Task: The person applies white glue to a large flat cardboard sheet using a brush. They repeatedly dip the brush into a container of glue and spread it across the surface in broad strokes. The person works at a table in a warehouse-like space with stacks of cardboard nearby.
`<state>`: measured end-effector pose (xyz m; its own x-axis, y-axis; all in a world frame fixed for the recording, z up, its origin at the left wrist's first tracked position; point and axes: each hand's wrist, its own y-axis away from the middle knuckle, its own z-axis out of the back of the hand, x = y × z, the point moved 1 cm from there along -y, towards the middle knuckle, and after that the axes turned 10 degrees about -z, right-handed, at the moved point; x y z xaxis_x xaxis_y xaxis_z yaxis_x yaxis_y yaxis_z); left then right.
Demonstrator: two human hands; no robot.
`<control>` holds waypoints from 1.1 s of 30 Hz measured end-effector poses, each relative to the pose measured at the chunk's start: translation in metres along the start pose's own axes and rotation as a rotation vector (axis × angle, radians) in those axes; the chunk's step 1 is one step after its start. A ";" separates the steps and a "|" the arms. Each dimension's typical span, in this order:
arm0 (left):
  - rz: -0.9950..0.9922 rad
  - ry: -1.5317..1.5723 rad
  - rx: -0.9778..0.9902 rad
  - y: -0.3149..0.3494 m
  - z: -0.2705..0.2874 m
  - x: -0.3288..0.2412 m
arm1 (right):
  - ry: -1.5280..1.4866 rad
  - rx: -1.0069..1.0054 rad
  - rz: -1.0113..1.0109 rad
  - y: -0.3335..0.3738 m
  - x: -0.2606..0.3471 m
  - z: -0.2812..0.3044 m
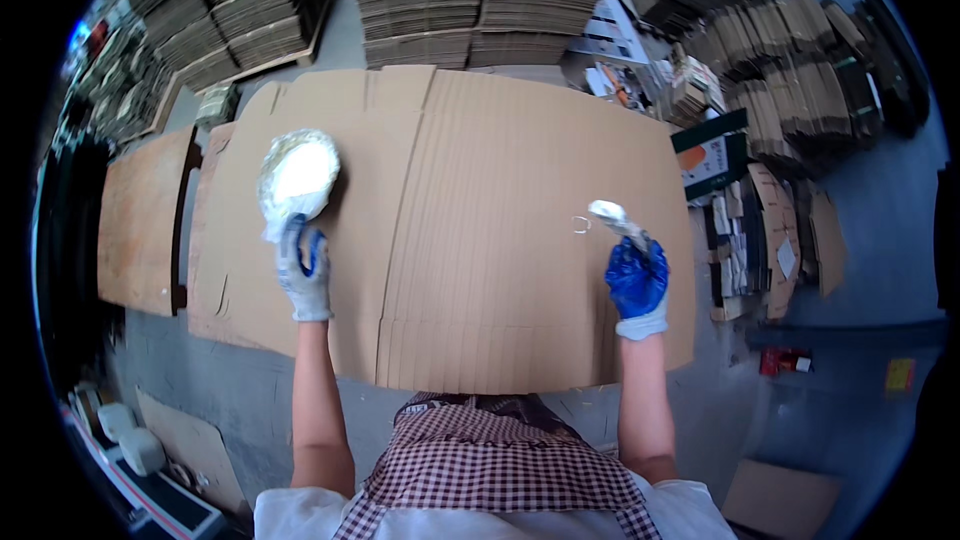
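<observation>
A large brown cardboard sheet (500,270) lies flat before me, with a crease running front to back left of its middle. Over its left part my left hand (303,275), in a white glove with blue on the fingers, grips the near edge of a round, crusted bowl (270,180) with bright white matter inside. On the right, my right hand (638,285), in a blue-coated glove, is closed around a short brush-like tool (612,215) with a whitish, coated tip. The fingers hide its lower end. Just left of that tip, a small white ring mark (581,225) shows on the cardboard.
Tall stacks of flat cardboard (420,10) stand beyond the far edge. More cardboard bundles (790,70) crowd the right side, near a dark green printed box (710,155). A brown wooden board (145,220) is at the left, and grey floor surrounds the work surface.
</observation>
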<state>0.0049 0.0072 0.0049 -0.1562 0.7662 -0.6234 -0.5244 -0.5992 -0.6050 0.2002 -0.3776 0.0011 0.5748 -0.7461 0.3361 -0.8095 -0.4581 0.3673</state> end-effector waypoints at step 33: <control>-0.288 -0.580 0.890 0.046 -0.144 -0.087 | 1.324 -0.181 0.269 -0.135 0.043 0.026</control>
<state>0.1143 -0.1205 -0.0401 -0.1784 0.9828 -0.0475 -0.9838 -0.1772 0.0285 0.3309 -0.3608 -0.0560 0.1696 0.2633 0.9497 -0.9457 -0.2277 0.2320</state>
